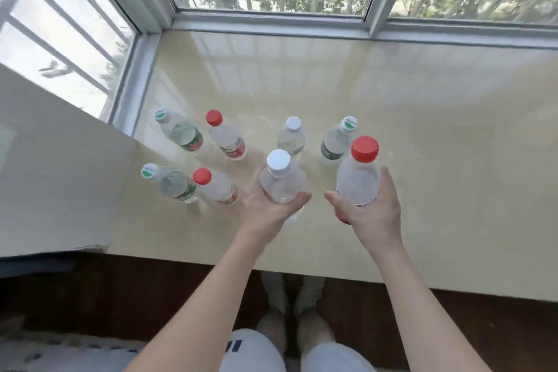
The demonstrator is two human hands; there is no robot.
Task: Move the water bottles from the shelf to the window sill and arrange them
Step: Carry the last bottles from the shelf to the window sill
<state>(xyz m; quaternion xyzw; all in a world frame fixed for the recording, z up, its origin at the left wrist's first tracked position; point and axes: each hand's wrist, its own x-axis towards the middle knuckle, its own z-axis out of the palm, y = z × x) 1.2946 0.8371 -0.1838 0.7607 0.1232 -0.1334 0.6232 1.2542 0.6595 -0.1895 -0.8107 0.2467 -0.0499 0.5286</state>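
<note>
Left hand curled round the white-cap bottle at mid-body. Right hand does the same on the red-cap bottle. Both are near the sill's front edge, right of six bottles standing in two rows by the left end. Likely thin plastic, probably full: weighty, squashy, slick. Grip the body, not the cap.

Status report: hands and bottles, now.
Left hand grips white-capped bottle. Right hand grips red-capped bottle. Six other bottles upright on window sill, two rows. Back row close behind both held ones.
</note>
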